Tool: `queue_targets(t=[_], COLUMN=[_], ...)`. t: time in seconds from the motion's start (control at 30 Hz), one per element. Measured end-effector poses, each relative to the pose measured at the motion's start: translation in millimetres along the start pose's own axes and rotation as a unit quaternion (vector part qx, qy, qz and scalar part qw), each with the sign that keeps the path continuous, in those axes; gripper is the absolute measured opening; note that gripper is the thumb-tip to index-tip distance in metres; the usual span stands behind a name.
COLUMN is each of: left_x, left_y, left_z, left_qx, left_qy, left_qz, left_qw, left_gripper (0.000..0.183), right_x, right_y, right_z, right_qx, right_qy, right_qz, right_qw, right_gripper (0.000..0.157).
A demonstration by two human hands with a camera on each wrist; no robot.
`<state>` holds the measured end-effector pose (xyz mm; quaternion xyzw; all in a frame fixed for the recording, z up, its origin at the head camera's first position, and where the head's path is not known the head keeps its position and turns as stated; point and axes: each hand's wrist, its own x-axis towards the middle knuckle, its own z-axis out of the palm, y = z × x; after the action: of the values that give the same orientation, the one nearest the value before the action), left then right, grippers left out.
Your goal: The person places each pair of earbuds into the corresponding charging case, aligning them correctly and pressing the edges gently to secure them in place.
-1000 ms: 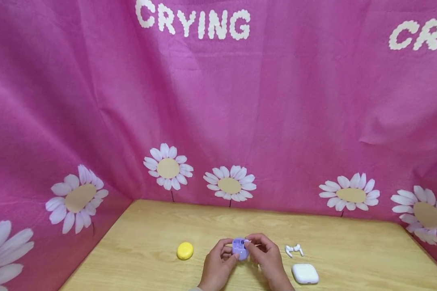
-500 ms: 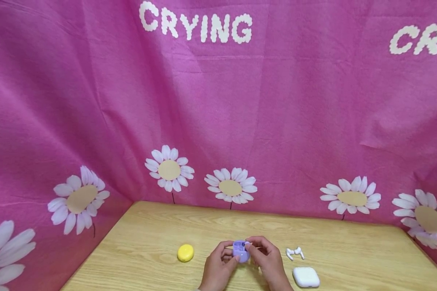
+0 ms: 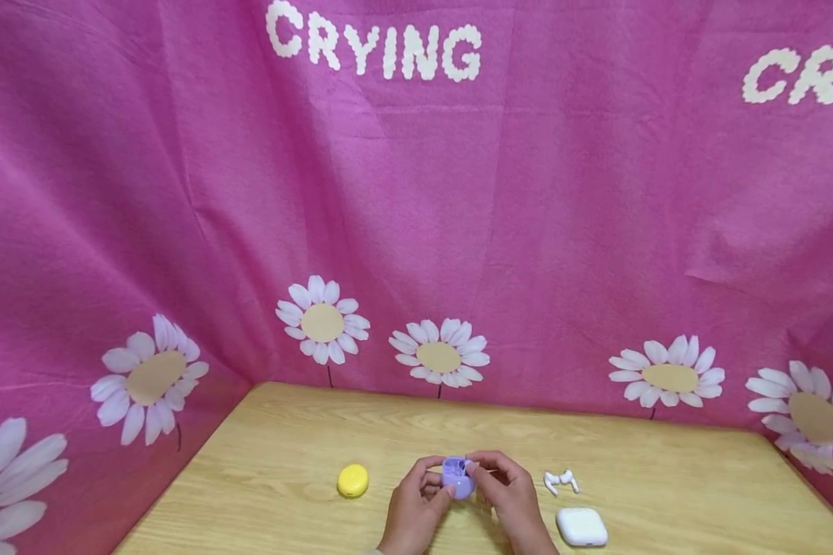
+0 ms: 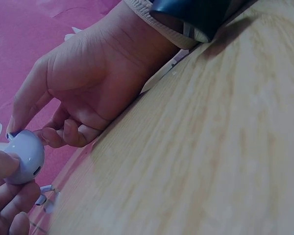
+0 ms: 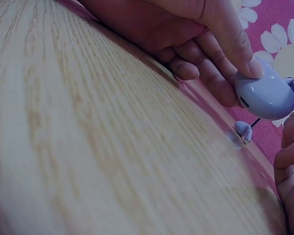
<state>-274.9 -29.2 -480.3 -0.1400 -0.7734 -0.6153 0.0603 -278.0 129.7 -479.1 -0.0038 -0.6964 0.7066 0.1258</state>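
My left hand holds a small glossy purple earbud case, its lid raised. The left thumb lies on the case's front and the fingers wrap its left side. My right hand pinches a purple earbud between thumb and index finger at the right side of the opening. Much of that earbud is hidden by the fingertips. In the left wrist view, the rounded case shows a dark port slot on its underside. A small pale earbud lies beyond the case in the right wrist view.
Left of the hands, a round yellow case rests on the wooden table. White earbuds lie to the right, behind a closed white earbud case. A pink daisy-printed cloth hangs at the back and sides.
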Motion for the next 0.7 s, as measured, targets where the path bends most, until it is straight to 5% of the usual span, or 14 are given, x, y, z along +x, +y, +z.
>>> queue_targets(t=[0.7], left_x=[0.0], left_y=[0.9], left_z=[-0.4], left_qx=[-0.004], left_qy=[-0.003], left_qz=[-0.004], left_qw=[1.0000], left_gripper=[0.043], right_x=[-0.6], right_y=[0.7], right_z=[-0.4], right_qx=[0.001], right_qy=[-0.005], right_qz=[-0.003], right_qw=[1.000], right_gripper=[0.023])
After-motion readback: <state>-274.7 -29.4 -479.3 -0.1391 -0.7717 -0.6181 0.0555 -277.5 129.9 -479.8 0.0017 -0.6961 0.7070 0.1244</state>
